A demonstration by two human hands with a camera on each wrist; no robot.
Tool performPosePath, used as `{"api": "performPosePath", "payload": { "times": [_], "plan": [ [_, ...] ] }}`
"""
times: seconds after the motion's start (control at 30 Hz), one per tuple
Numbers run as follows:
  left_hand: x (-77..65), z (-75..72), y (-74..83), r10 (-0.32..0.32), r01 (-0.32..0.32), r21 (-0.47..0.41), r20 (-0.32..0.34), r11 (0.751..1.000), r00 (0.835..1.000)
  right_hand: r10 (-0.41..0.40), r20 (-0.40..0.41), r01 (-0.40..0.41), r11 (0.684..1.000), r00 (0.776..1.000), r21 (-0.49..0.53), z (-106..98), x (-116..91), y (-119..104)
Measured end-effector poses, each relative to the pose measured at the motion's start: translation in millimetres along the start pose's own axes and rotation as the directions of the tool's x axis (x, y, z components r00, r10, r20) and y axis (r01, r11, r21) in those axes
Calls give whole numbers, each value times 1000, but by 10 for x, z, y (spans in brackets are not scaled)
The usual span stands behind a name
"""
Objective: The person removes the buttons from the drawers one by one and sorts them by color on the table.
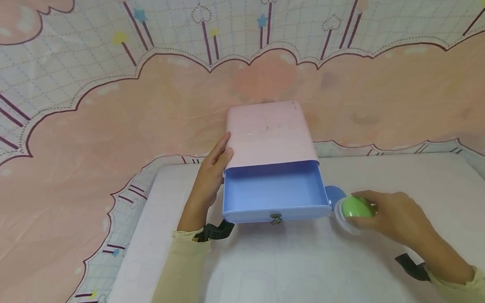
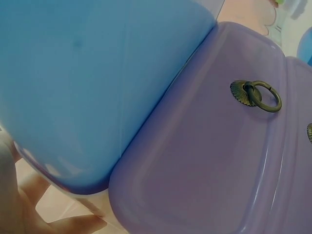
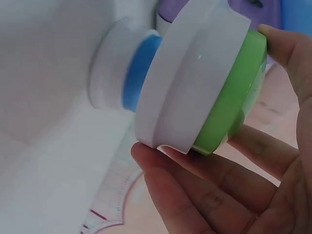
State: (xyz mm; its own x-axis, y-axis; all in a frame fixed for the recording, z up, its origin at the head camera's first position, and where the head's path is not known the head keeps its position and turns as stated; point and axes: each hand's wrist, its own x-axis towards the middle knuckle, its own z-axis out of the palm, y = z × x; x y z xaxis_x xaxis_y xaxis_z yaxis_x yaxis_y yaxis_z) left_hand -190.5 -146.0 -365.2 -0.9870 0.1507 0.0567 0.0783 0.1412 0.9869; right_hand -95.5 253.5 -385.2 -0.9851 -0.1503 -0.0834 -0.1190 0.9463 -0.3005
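Note:
A pink drawer cabinet [image 1: 268, 135] stands with its top drawer [image 1: 248, 216] pulled out; the drawer's light-blue inside holds nothing. My left hand [image 1: 206, 181] rests against the cabinet's left side, fingers extended along it. In the left wrist view, the blue drawer underside [image 2: 97, 87] juts out above a lower drawer front [image 2: 190, 141] with a brass ring pull [image 2: 265, 97]. Right of the drawer, my right hand [image 1: 401, 219] grips a round green-and-white object [image 1: 356, 207] between thumb and fingers. The right wrist view shows its broad white ring [image 3: 190, 83] and green domed part [image 3: 231, 97].
Close to the drawer's right corner is a blue round thing [image 1: 335, 194], with a white part beside its blue part [image 3: 140, 73] in the right wrist view. The white table [image 1: 263, 275] meets a patterned cloth backdrop [image 1: 164, 105] behind the cabinet.

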Motion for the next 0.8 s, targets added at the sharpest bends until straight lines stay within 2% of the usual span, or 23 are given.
{"api": "performPosePath", "payload": {
  "times": [0.3, 0.5, 0.8],
  "plan": [
    [0, -5, -12, 3, -3, 5, 0, 1000, 1000, 25, 51, -26, 999, 998, 22, 221, -54, 20],
    [2, 4, -7, 2, -2, 2, -5, 1000, 1000, 27, 80, -29, 999, 996, 23, 289, -68, -4],
    [-4, 11, 6, 4, -4, -1, -5, 1000, 1000, -29, 61, 28, 999, 998, 23, 352, -86, -5]
  ]
}}
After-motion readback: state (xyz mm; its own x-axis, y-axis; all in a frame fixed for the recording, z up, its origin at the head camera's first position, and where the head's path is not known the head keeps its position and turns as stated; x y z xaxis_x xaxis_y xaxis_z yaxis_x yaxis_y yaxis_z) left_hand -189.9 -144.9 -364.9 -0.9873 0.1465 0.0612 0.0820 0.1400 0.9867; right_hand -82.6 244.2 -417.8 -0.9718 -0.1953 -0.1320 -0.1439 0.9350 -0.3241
